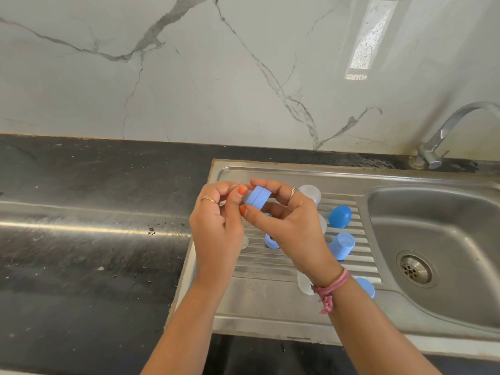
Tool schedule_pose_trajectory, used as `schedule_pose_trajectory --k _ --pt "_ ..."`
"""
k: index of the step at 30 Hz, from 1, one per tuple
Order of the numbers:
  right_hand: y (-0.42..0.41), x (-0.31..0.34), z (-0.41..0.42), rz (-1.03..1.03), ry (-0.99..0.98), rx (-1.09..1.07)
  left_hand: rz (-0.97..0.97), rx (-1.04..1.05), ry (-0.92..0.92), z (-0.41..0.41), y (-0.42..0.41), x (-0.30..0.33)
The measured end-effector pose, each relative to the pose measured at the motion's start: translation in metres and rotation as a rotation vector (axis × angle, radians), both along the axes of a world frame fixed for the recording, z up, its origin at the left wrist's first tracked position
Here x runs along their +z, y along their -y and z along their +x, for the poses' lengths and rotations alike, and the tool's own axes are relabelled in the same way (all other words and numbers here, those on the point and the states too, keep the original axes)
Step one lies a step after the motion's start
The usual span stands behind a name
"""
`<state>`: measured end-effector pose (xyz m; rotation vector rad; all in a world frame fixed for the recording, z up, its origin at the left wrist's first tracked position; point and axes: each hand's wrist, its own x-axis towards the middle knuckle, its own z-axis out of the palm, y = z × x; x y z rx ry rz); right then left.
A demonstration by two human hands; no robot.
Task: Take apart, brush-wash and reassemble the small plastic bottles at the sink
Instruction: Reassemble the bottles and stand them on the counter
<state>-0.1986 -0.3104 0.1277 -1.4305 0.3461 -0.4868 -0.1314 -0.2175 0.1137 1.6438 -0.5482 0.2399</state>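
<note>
Home kitchen. Evidence: stainless steel sink (433, 234) with a ribbed drainboard (284, 266) set into a dark stone countertop (81, 266), chrome swivel tap (443, 131) at far right, white marble-veined backsplash (189, 77) along the far wall. Water droplets on the counter left of the drainboard.

Steel sink drainboard (270, 307), set in dark stone counter (94, 266), carries scattered bottle parts: blue caps (340, 217) toward the basin-side edge, clear plastic pieces (311, 193) near back edge & front, water droplets (162, 228) on counter by its left edge.
</note>
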Motion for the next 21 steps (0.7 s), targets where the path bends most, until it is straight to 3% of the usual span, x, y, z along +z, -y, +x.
schedule_pose_trajectory --k 3,5,11,21 --pt "-0.003 0.002 -0.002 0.08 0.038 0.031 0.009 0.033 0.166 0.002 -0.004 0.002" --pt "-0.005 0.003 -0.003 0.109 0.061 0.045 -0.008 0.033 0.185 0.002 -0.005 0.003" --pt "-0.008 -0.001 -0.003 0.047 0.048 0.013 -0.083 -0.011 -0.127 0.002 -0.002 -0.002" --pt "-0.013 -0.019 -0.001 -0.016 0.087 -0.048 -0.17 -0.047 -0.401 0.008 0.007 -0.01"
